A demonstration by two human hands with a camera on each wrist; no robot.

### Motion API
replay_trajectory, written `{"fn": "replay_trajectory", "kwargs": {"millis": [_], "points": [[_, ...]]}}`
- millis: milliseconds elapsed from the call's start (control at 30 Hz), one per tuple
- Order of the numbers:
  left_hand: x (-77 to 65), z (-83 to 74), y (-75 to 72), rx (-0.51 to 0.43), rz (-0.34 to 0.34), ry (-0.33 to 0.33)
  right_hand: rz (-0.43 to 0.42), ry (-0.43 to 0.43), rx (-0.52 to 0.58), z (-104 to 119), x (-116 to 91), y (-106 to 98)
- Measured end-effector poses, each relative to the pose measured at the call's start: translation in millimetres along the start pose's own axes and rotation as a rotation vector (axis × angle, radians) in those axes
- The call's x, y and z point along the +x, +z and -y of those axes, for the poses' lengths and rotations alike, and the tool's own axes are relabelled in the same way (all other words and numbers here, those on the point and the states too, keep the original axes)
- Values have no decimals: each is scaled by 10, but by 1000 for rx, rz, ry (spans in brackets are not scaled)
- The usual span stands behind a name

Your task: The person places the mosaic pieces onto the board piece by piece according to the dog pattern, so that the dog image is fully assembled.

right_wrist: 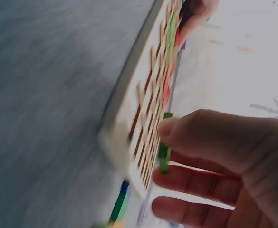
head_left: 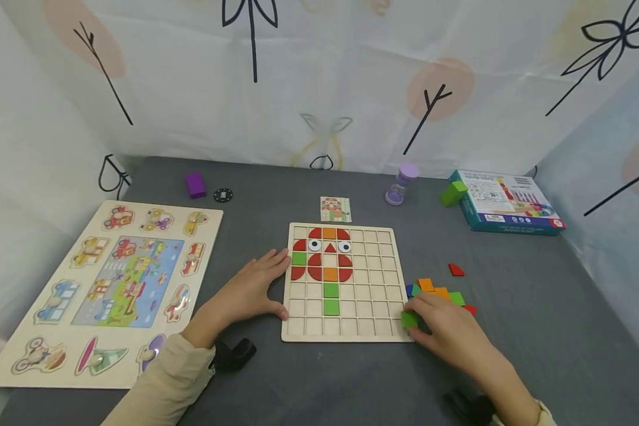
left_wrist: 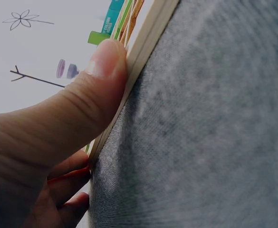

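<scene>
A wooden grid board (head_left: 373, 296) lies on the table, with red, orange and green pieces and two eye tiles set in its left part. My left hand (head_left: 250, 290) rests along the board's left edge, thumb and fingertips touching it; the left wrist view shows the thumb (left_wrist: 103, 71) against the side. At the board's lower right edge, my right hand (head_left: 449, 325) pinches a green square tile (head_left: 409, 320) between thumb and fingers. That green tile (right_wrist: 164, 152) also shows in the right wrist view. Beyond the hand lies a pile of loose tiles (head_left: 441, 292), partly hidden by it.
A picture card (head_left: 335, 209) lies behind the board. Farther back stand a purple sand timer (head_left: 402, 184), a green block (head_left: 453, 193) and a game box (head_left: 511, 201). A vehicle puzzle (head_left: 101, 296) fills the left side. A purple block (head_left: 195, 185) and black chip (head_left: 223, 195) lie behind it.
</scene>
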State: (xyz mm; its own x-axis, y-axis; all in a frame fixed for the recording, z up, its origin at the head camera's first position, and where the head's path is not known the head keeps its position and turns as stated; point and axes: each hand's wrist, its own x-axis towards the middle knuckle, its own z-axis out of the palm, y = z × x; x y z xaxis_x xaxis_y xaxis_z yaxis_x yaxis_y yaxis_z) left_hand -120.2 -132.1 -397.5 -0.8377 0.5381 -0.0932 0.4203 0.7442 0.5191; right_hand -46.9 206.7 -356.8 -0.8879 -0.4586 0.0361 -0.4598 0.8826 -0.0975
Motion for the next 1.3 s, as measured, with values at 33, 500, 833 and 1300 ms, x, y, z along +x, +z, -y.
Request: {"fn": "replay_trajectory", "kwargs": {"millis": [33,500,833,1300], "points": [[3,3,0,0,1,2,-2,-17,8,46,44,-5],[35,-41,4,12,-2,24,-60,-309,157,638,513,257],[44,-42,-8,14,-5,23,-55,-319,97,702,557,268],[3,-30,-6,-3,0,-9,-53,-151,128,305,418,70]]}}
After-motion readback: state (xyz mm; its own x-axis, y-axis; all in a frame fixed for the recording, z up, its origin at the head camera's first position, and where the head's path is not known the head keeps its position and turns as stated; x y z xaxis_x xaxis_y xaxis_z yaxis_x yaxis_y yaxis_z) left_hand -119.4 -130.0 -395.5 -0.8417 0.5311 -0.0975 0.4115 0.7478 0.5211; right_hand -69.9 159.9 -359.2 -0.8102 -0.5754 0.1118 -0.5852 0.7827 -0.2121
